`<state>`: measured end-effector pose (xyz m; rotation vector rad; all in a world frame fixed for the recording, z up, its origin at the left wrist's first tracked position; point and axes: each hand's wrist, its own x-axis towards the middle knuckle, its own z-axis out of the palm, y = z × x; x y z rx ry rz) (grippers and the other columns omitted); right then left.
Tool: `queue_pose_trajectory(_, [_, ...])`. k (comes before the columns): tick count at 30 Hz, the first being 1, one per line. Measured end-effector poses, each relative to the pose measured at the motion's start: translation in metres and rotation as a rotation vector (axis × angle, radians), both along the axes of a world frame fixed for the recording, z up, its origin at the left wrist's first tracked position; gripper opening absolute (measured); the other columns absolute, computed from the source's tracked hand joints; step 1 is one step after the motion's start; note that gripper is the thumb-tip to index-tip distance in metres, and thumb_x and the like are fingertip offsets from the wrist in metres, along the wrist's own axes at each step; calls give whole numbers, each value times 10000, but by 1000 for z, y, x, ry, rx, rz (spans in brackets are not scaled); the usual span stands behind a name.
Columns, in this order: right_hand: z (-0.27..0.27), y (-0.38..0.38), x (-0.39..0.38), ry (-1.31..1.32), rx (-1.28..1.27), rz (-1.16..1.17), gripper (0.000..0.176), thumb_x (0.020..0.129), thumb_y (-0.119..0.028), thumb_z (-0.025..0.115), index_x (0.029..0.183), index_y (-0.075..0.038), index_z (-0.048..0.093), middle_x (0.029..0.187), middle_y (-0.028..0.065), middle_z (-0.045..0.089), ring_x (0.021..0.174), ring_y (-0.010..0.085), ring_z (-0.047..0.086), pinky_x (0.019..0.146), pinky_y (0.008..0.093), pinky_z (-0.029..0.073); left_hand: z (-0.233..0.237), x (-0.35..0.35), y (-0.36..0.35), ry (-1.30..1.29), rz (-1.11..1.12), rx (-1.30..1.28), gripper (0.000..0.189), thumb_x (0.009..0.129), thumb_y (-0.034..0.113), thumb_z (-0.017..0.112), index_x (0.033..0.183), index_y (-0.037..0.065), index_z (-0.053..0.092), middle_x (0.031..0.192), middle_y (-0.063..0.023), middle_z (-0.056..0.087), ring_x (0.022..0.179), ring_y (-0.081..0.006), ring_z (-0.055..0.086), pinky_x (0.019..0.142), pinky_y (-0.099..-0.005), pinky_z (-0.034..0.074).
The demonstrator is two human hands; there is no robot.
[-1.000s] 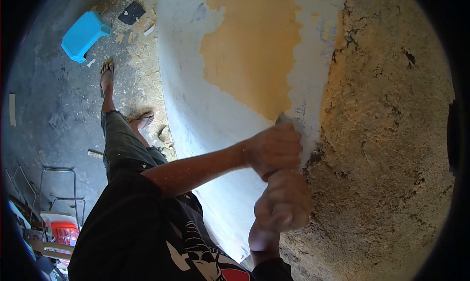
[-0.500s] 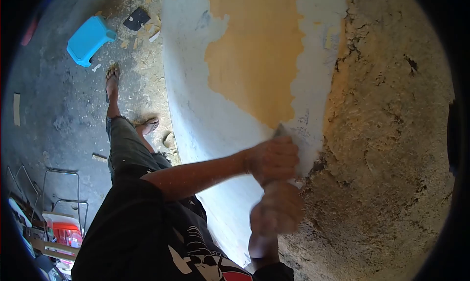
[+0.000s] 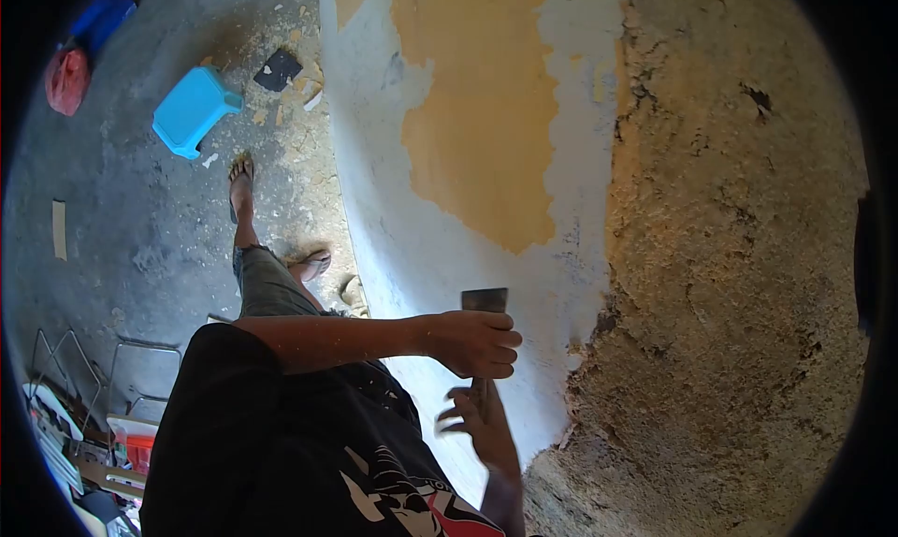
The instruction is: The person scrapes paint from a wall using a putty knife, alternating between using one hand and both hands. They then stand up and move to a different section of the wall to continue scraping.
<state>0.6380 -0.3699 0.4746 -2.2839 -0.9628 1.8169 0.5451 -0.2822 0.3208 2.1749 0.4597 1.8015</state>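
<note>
My left hand [image 3: 477,344] is closed round the handle of a scraper [image 3: 485,300], its flat metal blade standing out above the fist. The lower end of the handle comes out beneath the fist and overlaps my right hand [image 3: 485,431]. That right hand has its fingers spread and slightly blurred, loose about the handle end. Behind both hands is a wall with a whitish-grey layer [image 3: 440,261] and an orange-yellow patch [image 3: 482,135] with ragged edges. The blade shows over the whitish part, below the tip of the patch.
Rough, cracked brown wall [image 3: 720,284] covers the right side. On the grey floor stand a blue stool [image 3: 195,109] and, further off, a red plastic bag [image 3: 67,81]. A dark flat piece [image 3: 278,69] lies among flakes near the wall's foot. Metal frames [image 3: 145,350] are at lower left.
The scraper has come down and left from the tip of the orange-yellow patch, its blade now showing flat. My right hand has gone from a closed grip to spread fingers.
</note>
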Motion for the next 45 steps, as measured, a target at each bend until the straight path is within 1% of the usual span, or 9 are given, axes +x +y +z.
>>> queue_pose_trajectory(3, [-10, 6, -19, 21, 15, -36, 448, 986, -153, 451, 1390, -30, 302, 741, 8, 464, 473, 59, 395, 410, 198, 308, 10, -23, 1, 299, 8, 16, 196, 734, 280, 663, 866, 149, 602, 916, 17, 545, 991, -202, 535, 977, -394, 407])
queue_pose_trajectory(7, [-13, 0, -40, 85, -16, -131, 439, 1024, -215, 403, 1428, -56, 339, 621, -66, 363, 472, 22, 302, 420, 181, 246, 11, -94, -25, 171, -63, -716, 642, 734, 322, 757, 1318, 212, 515, 1458, -119, 344, 1411, -351, 246, 1144, -602, 150])
queue_pose_trajectory(14, [-30, -2, -42, 87, 53, -309, 465, 1027, -435, 345, 1254, -55, 488, 577, -74, 274, 419, 18, 223, 362, 190, 180, 19, -116, -36, 211, 123, -899, 694, 744, 261, 789, 1359, 171, 478, 1473, -175, 273, 1418, -405, 168, 1150, -555, 156])
queue_pose_trajectory(16, [-28, -2, -29, 194, 125, -352, 388, 1024, -438, 356, 1129, -86, 480, 573, -67, 256, 405, 23, 201, 346, 196, 151, 25, -118, -29, -218, 85, -1220, 657, 778, 226, 763, 1342, 87, 455, 1385, -172, 392, 1320, -338, 369, 1093, -501, 305])
queue_pose_trajectory(18, [-27, 3, -29, 264, 114, -395, 325, 1024, -426, 364, 1025, -116, 461, 567, -61, 255, 397, 30, 185, 336, 198, 145, -26, -75, -43, -962, -217, -1740, 549, 895, 388, 635, 1271, 27, 460, 1157, -146, 587, 1072, -248, 576, 953, -433, 468])
queue_pose_trajectory(20, [-33, 2, -33, 304, 137, -434, 319, 1024, -429, 364, 999, -125, 455, 561, -62, 253, 393, 31, 181, 331, 196, 146, -24, -60, -31, -1122, -921, -2071, 548, 962, 523, 450, 1174, 23, 526, 998, -126, 646, 944, -224, 613, 886, -423, 489])
queue_pose_trajectory(21, [-33, -1, -35, 340, 159, -475, 314, 1023, -432, 365, 972, -134, 450, 554, -62, 251, 389, 33, 178, 327, 194, 147, -26, -44, -29, -1177, -1186, -2105, 553, 973, 532, 412, 1147, 24, 546, 980, -121, 652, 923, -219, 621, 863, -427, 496])
queue_pose_trajectory(32, [-29, 20, -70, 94, 172, -520, 326, 1028, -434, 333, 909, -138, 398, 572, -52, 266, 399, 32, 205, 343, 203, 152, -14, 17, -4, -1828, -1202, -1548, 231, 966, 292, 554, 1006, 66, 585, 798, -71, 659, 693, -169, 669, 659, -313, 568])
queue_pose_trajectory(45, [-56, 0, -75, 11, 118, -660, 296, 1030, -428, 335, 935, -154, 389, 582, -41, 297, 399, 50, 251, 342, 209, 188, -12, -1, -15, -1551, -993, -1743, 323, 927, 382, 610, 920, 60, 572, 705, -37, 615, 568, -131, 615, 497, -261, 510])
